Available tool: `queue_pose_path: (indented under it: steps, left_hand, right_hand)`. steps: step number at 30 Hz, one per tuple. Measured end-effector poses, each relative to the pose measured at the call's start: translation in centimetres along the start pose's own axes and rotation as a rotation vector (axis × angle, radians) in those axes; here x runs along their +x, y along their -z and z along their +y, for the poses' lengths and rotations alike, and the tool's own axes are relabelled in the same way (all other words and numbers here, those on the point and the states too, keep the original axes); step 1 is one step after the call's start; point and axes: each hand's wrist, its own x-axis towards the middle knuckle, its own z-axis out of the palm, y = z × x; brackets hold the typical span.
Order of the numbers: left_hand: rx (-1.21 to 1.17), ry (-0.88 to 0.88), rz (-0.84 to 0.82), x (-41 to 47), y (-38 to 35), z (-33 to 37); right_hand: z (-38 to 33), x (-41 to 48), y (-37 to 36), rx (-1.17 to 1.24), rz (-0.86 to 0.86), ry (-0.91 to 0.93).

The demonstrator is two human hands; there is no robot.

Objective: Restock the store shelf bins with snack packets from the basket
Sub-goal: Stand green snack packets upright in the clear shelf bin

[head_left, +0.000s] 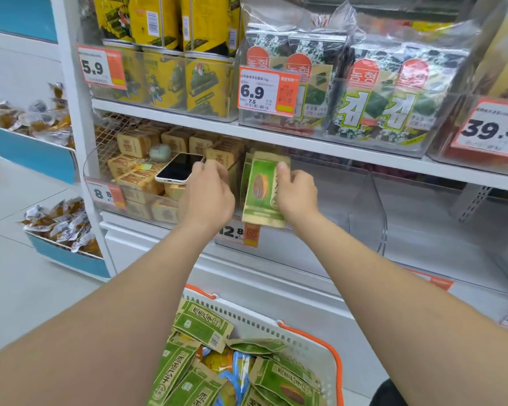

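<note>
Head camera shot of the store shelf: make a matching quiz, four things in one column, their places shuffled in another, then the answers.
1 black smartphone in a white case
2 green and tan seed packet
3 white plastic basket with orange handles
4 yellow snack cans

A clear bin tagged 5.9, upper shelf
B lowest in view
C on tan boxes
D in the right hand

Pairs: 1-C, 2-D, 3-B, 4-A

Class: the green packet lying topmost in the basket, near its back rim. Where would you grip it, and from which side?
Pinch the top packet at its near end, by the barcode, coming from above. It lies flat on the pile; that end seems to jut free over the others, while its far end sits close to the basket rim.
</note>
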Motion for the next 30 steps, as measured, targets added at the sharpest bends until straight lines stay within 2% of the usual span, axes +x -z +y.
queue_pose_path:
  steps: [2,4,7,11,17,20,30]
  left_hand:
    - [0.127,-0.026,-0.080,0.0,-0.5,-0.4]
    - [0.251,-0.065,-0.167,-0.3,-0.9,-0.9]
    - [0.311,-0.099,-0.298,-0.2,-1.4,-1.8]
    - [0.328,-0.141,-0.382,0.2,-1.6,-2.5]
    - [0.314,-0.184,-0.397,0.6,-2.0,-3.5]
    - [0.318,-0.198,-0.390,0.6,-2.1,-3.5]
    - [0.341,-0.173,-0.424,0.5,-2.0,-2.9]
  right_hand:
    - [0.4,1.5,-0.3,0.103,0.052,-0.133]
    - [0.7,2.7,-0.7,0.126,0.055,-0.138]
    - [1.3,3.5,-1.8,0.012,-0.036,-0.058]
    - [1.4,3.9,-3.5,-0.208,-0.091,0.012]
    - [1.5,4.3,-6.2,-0.230,-0.093,-0.007]
    - [1.9,4.6,-6.7,-0.268,-0.031,-0.029]
    - [0.8,3.2,-5.4,-0.330,0.039,-0.225]
